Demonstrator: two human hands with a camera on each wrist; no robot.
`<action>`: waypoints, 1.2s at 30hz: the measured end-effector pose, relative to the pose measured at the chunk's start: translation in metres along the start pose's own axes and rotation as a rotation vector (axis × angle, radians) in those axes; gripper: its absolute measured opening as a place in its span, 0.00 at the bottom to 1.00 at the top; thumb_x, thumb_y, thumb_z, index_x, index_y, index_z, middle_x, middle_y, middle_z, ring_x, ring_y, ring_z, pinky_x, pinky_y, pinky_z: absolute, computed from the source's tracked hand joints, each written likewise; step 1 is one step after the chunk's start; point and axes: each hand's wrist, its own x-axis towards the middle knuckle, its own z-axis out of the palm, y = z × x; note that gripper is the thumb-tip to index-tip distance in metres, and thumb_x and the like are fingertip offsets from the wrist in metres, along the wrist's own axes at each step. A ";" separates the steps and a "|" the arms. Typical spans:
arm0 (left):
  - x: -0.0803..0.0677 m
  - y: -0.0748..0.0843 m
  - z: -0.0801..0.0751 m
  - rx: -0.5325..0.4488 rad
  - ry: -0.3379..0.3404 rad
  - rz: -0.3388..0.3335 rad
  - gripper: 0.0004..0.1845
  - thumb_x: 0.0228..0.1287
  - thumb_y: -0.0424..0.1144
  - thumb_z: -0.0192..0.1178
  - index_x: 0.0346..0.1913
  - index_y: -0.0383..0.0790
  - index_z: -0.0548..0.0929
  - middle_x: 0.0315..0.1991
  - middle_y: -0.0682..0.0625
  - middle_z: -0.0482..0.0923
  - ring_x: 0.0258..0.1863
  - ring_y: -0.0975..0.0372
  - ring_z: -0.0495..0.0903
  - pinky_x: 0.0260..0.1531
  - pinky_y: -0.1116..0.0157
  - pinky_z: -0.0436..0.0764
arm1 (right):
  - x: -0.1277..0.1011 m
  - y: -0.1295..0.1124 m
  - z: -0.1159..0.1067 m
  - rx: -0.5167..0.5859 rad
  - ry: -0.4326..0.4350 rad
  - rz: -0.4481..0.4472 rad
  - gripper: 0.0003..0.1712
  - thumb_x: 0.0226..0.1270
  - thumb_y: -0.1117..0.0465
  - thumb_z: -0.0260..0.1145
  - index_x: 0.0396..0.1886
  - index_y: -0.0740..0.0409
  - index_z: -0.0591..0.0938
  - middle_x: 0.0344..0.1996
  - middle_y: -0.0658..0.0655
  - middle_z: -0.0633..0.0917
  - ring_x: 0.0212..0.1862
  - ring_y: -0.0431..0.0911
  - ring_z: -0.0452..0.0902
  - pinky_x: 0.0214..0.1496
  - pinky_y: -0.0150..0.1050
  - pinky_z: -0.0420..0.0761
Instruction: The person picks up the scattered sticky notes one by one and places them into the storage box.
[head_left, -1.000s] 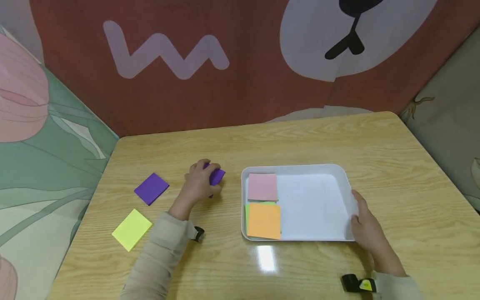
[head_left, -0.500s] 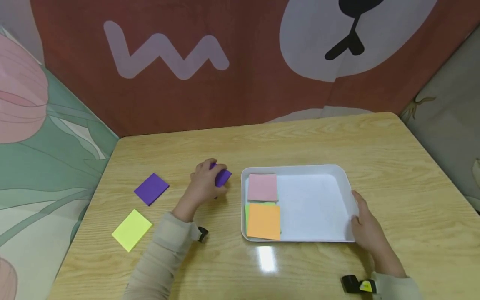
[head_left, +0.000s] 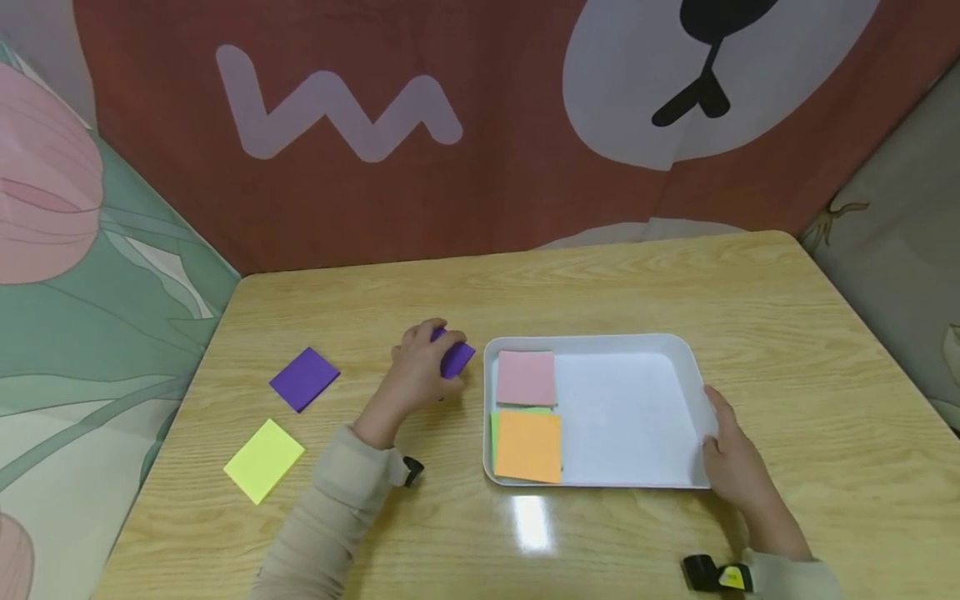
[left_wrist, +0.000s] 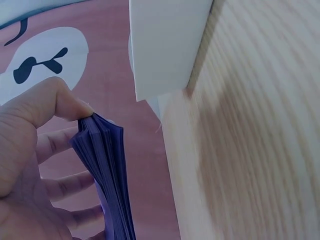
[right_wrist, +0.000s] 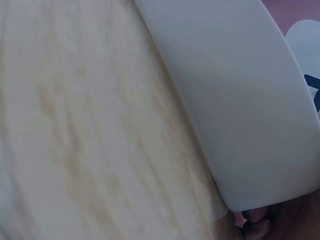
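Note:
My left hand [head_left: 420, 368] pinches a purple sticky note pad [head_left: 458, 360] just left of the tray, held off the table. In the left wrist view the pad [left_wrist: 107, 165] stands on edge between thumb and fingers, its sheets fanned. On the right, my other hand [head_left: 735, 462] grips the end of a white tray [head_left: 626, 421]; in the right wrist view its fingers are mostly hidden at the tray's corner. Inside the tray's left side lie a pink sticky pad [head_left: 526, 377] and an orange one [head_left: 528, 447], with green edges [head_left: 494, 433] showing beneath.
To the left on the wooden table [head_left: 600, 287] lie a second purple sticky pad [head_left: 304, 379] and a yellow one [head_left: 265, 461]. A printed wall covering [head_left: 510, 200] rises behind the table's far edge.
My left hand has moved to the right with the purple pad, closer to the tray's left rim. The right hand and the tray stay in place.

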 end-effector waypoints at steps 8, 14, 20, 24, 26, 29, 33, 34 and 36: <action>0.001 0.007 0.000 0.000 0.000 0.040 0.29 0.40 0.40 0.64 0.52 0.45 0.73 0.58 0.39 0.58 0.55 0.43 0.56 0.42 0.46 0.61 | 0.000 0.000 0.001 -0.014 0.006 0.006 0.34 0.61 0.73 0.35 0.65 0.61 0.36 0.56 0.81 0.51 0.56 0.72 0.46 0.50 0.64 0.52; 0.003 0.014 0.000 -0.001 -0.011 0.051 0.28 0.40 0.39 0.64 0.52 0.46 0.73 0.58 0.41 0.58 0.55 0.45 0.55 0.42 0.48 0.61 | 0.000 0.001 0.001 -0.023 0.008 0.001 0.34 0.61 0.73 0.35 0.65 0.61 0.36 0.56 0.81 0.52 0.55 0.73 0.48 0.50 0.64 0.53; 0.006 0.019 0.001 -0.014 -0.009 0.086 0.27 0.41 0.40 0.63 0.51 0.46 0.74 0.58 0.41 0.58 0.55 0.46 0.55 0.42 0.49 0.60 | 0.000 0.001 0.001 -0.012 0.011 -0.002 0.34 0.60 0.73 0.35 0.65 0.61 0.36 0.56 0.81 0.52 0.56 0.73 0.47 0.50 0.64 0.52; 0.008 0.020 0.003 -0.018 -0.004 0.098 0.27 0.42 0.42 0.64 0.51 0.47 0.74 0.58 0.42 0.58 0.55 0.47 0.55 0.43 0.50 0.59 | 0.000 0.001 0.001 -0.004 0.006 0.006 0.34 0.61 0.73 0.35 0.65 0.61 0.36 0.56 0.80 0.50 0.56 0.72 0.45 0.51 0.63 0.51; 0.009 0.020 0.003 -0.022 -0.006 0.103 0.27 0.42 0.42 0.65 0.51 0.46 0.74 0.58 0.42 0.58 0.55 0.48 0.55 0.44 0.50 0.59 | 0.000 0.000 0.001 -0.005 0.006 0.008 0.34 0.61 0.73 0.35 0.65 0.61 0.36 0.56 0.80 0.51 0.56 0.72 0.45 0.51 0.63 0.51; 0.010 0.021 0.004 -0.017 -0.015 0.110 0.27 0.41 0.41 0.65 0.51 0.47 0.74 0.58 0.42 0.58 0.56 0.48 0.54 0.44 0.50 0.58 | 0.000 0.000 0.001 -0.011 0.008 0.004 0.34 0.61 0.73 0.35 0.65 0.61 0.36 0.56 0.81 0.51 0.56 0.72 0.46 0.51 0.63 0.52; 0.011 0.023 0.005 -0.012 -0.027 0.121 0.28 0.40 0.39 0.65 0.51 0.47 0.74 0.58 0.42 0.58 0.56 0.48 0.54 0.43 0.50 0.59 | 0.000 0.001 0.000 -0.012 0.008 0.002 0.34 0.61 0.73 0.35 0.65 0.61 0.36 0.56 0.81 0.51 0.56 0.72 0.46 0.51 0.63 0.52; 0.011 0.024 0.005 -0.010 -0.028 0.126 0.28 0.40 0.39 0.65 0.51 0.47 0.74 0.58 0.42 0.58 0.55 0.48 0.54 0.43 0.51 0.59 | 0.000 0.001 0.001 -0.009 0.006 0.005 0.34 0.61 0.73 0.35 0.65 0.60 0.35 0.56 0.81 0.51 0.56 0.72 0.46 0.51 0.63 0.52; 0.012 0.025 0.006 -0.004 -0.027 0.141 0.27 0.40 0.40 0.65 0.51 0.46 0.74 0.57 0.42 0.59 0.55 0.48 0.55 0.42 0.51 0.60 | 0.000 0.001 0.001 -0.007 0.003 0.011 0.34 0.61 0.72 0.35 0.65 0.60 0.35 0.56 0.81 0.51 0.56 0.72 0.46 0.51 0.63 0.51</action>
